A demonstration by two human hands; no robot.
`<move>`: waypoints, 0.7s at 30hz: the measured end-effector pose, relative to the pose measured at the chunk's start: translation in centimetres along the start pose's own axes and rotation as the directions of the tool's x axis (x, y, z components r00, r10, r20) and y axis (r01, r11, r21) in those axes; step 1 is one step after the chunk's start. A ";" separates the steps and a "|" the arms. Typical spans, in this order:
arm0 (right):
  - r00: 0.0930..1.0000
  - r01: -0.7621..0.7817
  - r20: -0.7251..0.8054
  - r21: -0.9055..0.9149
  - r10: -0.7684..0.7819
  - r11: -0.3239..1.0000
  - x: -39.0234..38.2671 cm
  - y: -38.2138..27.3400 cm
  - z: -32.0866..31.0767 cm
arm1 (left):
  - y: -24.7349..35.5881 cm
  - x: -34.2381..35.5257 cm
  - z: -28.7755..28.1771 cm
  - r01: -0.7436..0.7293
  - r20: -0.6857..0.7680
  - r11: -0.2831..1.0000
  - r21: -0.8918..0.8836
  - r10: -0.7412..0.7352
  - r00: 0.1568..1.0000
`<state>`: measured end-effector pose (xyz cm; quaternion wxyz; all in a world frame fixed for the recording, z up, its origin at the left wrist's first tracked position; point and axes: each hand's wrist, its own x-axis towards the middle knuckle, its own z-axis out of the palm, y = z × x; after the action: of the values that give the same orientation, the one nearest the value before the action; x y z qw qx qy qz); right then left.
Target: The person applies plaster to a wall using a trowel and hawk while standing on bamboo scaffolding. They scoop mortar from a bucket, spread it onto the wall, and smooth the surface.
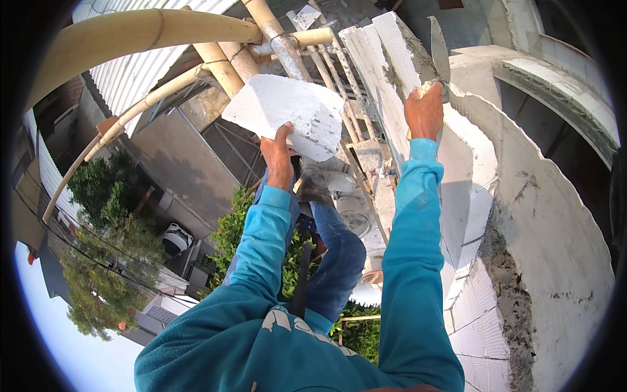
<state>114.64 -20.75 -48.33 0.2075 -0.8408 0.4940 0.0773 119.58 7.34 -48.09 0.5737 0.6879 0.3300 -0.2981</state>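
Note:
My left hand (pixel 278 157) grips the near edge of a broken-edged white aerated concrete block (pixel 287 111), thumb on top, fingers underneath out of sight. The block hangs in the air, left of the wall and apart from it. In my right hand (pixel 424 112) a trowel (pixel 439 52) is held by its handle, its blade pointing away from me. Below that hand runs a white block wall (pixel 395 59). Grey mortar (pixel 418 52) lies along the wall's top beside the blade. Whether the blade touches the mortar, I cannot tell.
Bamboo scaffold poles (pixel 157 29) cross the upper left. To the right, a rough concrete slab edge (pixel 542 215) curves alongside the wall, with rough mortar (pixel 513 307) in the gap. Far below are green bushes (pixel 238 228), trees (pixel 108 268) and corrugated roofing (pixel 124 78).

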 end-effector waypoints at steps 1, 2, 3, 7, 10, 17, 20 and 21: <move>0.997 0.018 -0.070 0.087 -0.012 0.996 -1.1 -0.5 0.8 | 0.0 0.0 0.0 -0.014 0.003 1.000 -0.008 0.014 1.000; 0.994 0.010 -0.109 0.189 0.011 0.982 -2.0 -0.5 2.4 | -0.4 0.1 -0.3 -0.003 -0.003 1.000 0.002 0.003 1.000; 0.983 0.070 -0.183 0.270 -0.020 0.960 -2.7 -0.4 4.1 | -0.7 0.4 -0.6 0.004 -0.006 1.000 0.012 -0.004 1.000; 0.963 0.080 -0.265 0.439 0.044 0.895 -4.0 -0.1 11.1 | -0.5 0.5 -0.5 0.005 -0.022 0.999 -0.053 -0.006 1.000; 0.957 0.064 -0.282 0.440 0.071 0.896 -4.6 1.2 14.7 | -0.2 0.5 -0.7 0.012 -0.004 0.999 -0.053 -0.012 1.000; 0.905 -0.056 -0.350 0.465 0.241 0.884 -7.2 4.7 17.7 | -0.4 0.7 -0.9 0.046 0.006 0.997 -0.055 -0.046 0.999; 0.879 -0.177 -0.322 0.463 0.351 0.869 -7.2 5.9 19.0 | -0.7 0.8 -1.1 0.036 0.036 0.998 -0.057 -0.034 0.999; 0.872 -0.208 -0.314 0.457 0.376 0.865 -7.3 6.1 19.3 | -0.6 0.8 -0.9 0.029 0.050 0.998 -0.058 -0.026 0.998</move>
<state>107.14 -9.29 -64.99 0.2608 -0.6899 0.6543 -0.1669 119.65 8.43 -48.94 0.5974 0.6586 0.3339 -0.3129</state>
